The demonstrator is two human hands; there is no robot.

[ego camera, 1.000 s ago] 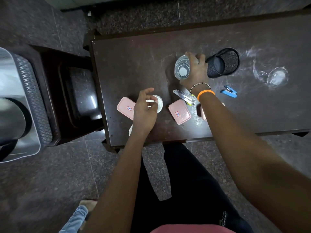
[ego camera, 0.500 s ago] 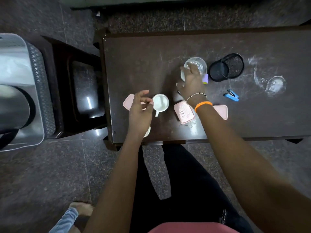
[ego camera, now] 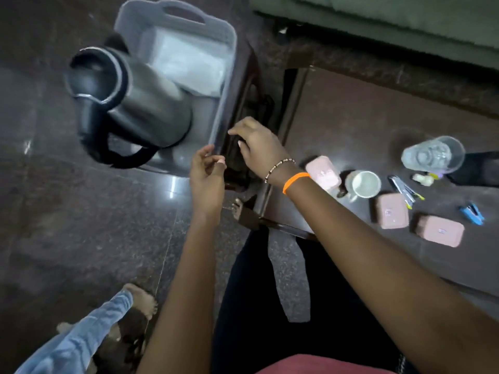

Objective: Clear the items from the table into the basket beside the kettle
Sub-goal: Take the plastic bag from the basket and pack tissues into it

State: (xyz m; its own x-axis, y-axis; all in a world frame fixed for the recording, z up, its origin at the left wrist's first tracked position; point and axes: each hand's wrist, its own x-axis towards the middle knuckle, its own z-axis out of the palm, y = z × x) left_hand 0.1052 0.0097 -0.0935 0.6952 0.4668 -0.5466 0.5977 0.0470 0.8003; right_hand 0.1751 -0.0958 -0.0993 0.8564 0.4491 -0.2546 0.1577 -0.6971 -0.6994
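Blurrily, my left hand (ego camera: 206, 175) and right hand (ego camera: 253, 144) are hovering at the plastic basket's (ego camera: 228, 76) near rim, fingers loosely curled; whether either grip is pinching anything, I cannot tell. Behind them the steel kettle (ego camera: 135, 103) is hiding part of the basket. Pink boxes (ego camera: 391, 214), a mug (ego camera: 363, 184) and a ribbed glass (ego camera: 432, 153) are sitting on the dark tabletop (ego camera: 351, 117).

I see both hands at the basket (ego camera: 172, 58) rim beside the kettle (ego camera: 129, 103). My left hand (ego camera: 206, 174) and right hand (ego camera: 256, 147) hold nothing visible. Items lie on the table (ego camera: 351, 125).
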